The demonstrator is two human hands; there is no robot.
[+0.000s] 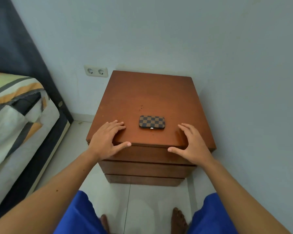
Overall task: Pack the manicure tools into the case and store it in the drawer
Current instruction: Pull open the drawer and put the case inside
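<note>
A small checkered brown-and-black manicure case [151, 122] lies closed on top of a brown wooden nightstand [150, 92], near its front edge, clasp facing me. My left hand [107, 140] rests flat on the front left corner of the top, fingers spread, thumb over the edge. My right hand [191, 144] rests on the front right part of the top, fingers spread, thumb along the edge. Neither hand touches the case, which sits between them. Below the top are three closed drawer fronts [147, 168]. No loose manicure tools are visible.
A bed with a striped cover [15, 115] and a dark headboard [20, 48] stands to the left. A double wall socket [96, 71] is behind the nightstand's left side. The wall runs close along the right. My bare feet stand on the white tiled floor [142, 208].
</note>
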